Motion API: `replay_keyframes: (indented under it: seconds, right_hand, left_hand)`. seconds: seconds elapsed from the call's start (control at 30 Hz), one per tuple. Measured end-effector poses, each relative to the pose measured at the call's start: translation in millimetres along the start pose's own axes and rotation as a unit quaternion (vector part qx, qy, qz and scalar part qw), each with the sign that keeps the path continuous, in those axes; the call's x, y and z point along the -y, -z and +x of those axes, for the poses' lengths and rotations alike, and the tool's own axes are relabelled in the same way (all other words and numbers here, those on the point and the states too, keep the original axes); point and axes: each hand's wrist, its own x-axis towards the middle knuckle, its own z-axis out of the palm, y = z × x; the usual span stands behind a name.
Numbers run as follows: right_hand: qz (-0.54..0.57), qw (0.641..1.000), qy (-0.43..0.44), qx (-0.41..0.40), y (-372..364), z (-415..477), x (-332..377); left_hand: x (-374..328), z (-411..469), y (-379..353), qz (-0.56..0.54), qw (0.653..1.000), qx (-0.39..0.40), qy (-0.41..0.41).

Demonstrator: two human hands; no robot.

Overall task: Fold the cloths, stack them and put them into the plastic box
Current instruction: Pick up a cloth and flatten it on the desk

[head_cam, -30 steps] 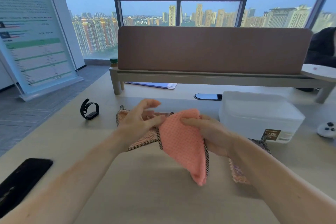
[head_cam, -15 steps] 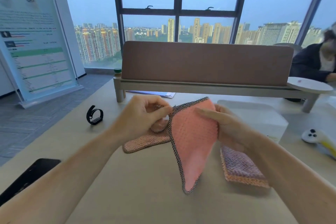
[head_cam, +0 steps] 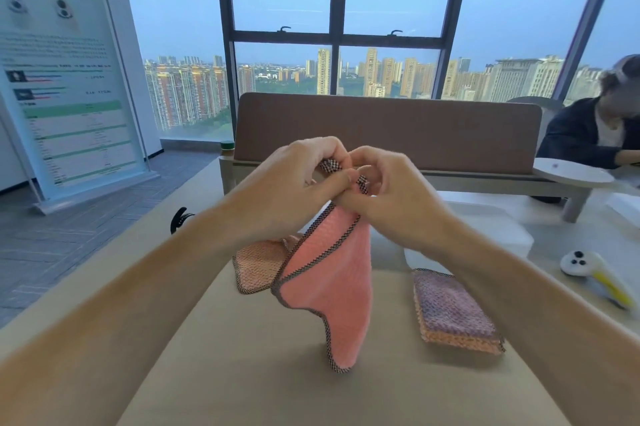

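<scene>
Both hands are raised above the table (head_cam: 242,384), just left of the white plastic box (head_cam: 498,228). Between them they hold up a salmon-pink cloth (head_cam: 329,287) with a dark checked border. The left hand (head_cam: 294,183) has its fingers curled in, thumb and forefinger pinching the cloth's top edge. The right hand (head_cam: 391,193) is curled the same way and pinches that edge right beside it, so the two grips almost meet. Small tabs of checked border poke out between the fingertips. From there the cloth hangs in a loose fold, its lowest corner close to the tabletop, left of the box and nearer the camera. Whether that corner touches the table cannot be told.

A folded cloth (head_cam: 450,311), purplish on top and orange-pink beneath, lies flat on the table just in front of the box. Another pink woven cloth (head_cam: 258,266) lies flat to the left of the box, partly hidden by the hanging one. The right forearm crosses in front of the box and covers much of it.

Further left of the box sits a black wristband (head_cam: 180,218), half hidden by the left forearm. To the right of the box lies a white and yellow handheld device (head_cam: 588,273). Behind the box stands a brown desk divider (head_cam: 415,135), and beyond it to the right a seated person in a dark top (head_cam: 585,135).
</scene>
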Motion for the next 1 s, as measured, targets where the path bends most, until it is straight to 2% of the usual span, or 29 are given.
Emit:
replay_keyframes:
  seconds: [0.07,0.1,0.13,0.2,0.23,0.3,0.37,0.47,0.57,0.7,0.8,0.87,1.0]
  right_hand:
    - [-0.003,1.0,-0.004,0.015,7.7,6.1,4.1]
    - [-0.012,1.0,-0.001,0.013,10.8,8.5,5.5]
    - [-0.011,1.0,0.002,0.005,14.0,10.3,6.2]
    - [0.013,1.0,-0.004,-0.014,22.2,10.4,8.5]
    - [0.022,1.0,-0.008,-0.02,27.0,9.6,9.6]
    - [0.03,0.999,-0.011,-0.029,37.9,5.9,11.1]
    - [0.046,0.997,-0.012,-0.052,50.2,-1.3,9.3]
    - [0.065,0.994,-0.011,-0.092,70.7,-13.6,3.8]
    - [0.055,0.996,-0.014,-0.065,82.3,-19.4,1.6]
    - [0.055,0.998,-0.002,-0.042,91.6,-26.7,6.2]
    - [0.07,0.997,0.019,-0.04,99.0,-34.7,12.7]
    - [0.078,0.996,0.019,-0.043,99.5,-30.3,9.5]
    - [0.018,0.998,-0.014,-0.054,78.7,-7.9,-27.1]
  left_hand:
    - [4.2,-1.0,-3.3,-0.016,0.999,-0.049,0.004]
    - [8.8,-3.5,-7.0,-0.061,0.996,-0.058,0.03]
    - [14.5,-8.0,-11.6,-0.13,0.988,-0.04,0.07]
    - [28.3,-25.6,-27.4,-0.24,0.96,0.057,0.135]
    - [37.7,-36.9,-35.7,-0.241,0.955,0.101,0.137]
    - [56.7,-54.8,-45.0,-0.205,0.963,0.118,0.133]
    - [71.8,-63.7,-36.9,-0.191,0.968,0.065,0.152]
    - [74.9,-64.3,-5.7,-0.18,0.97,-0.066,0.147]
    - [64.9,-56.0,26.7,-0.173,0.968,-0.119,0.139]
    - [53.0,-60.3,58.3,-0.132,0.982,-0.058,0.125]
    - [35.0,-67.8,73.5,-0.214,0.971,-0.026,0.101]
    - [31.4,-62.7,74.3,-0.21,0.972,-0.032,0.096]
    - [65.2,-40.5,42.7,-0.164,0.97,-0.031,0.179]
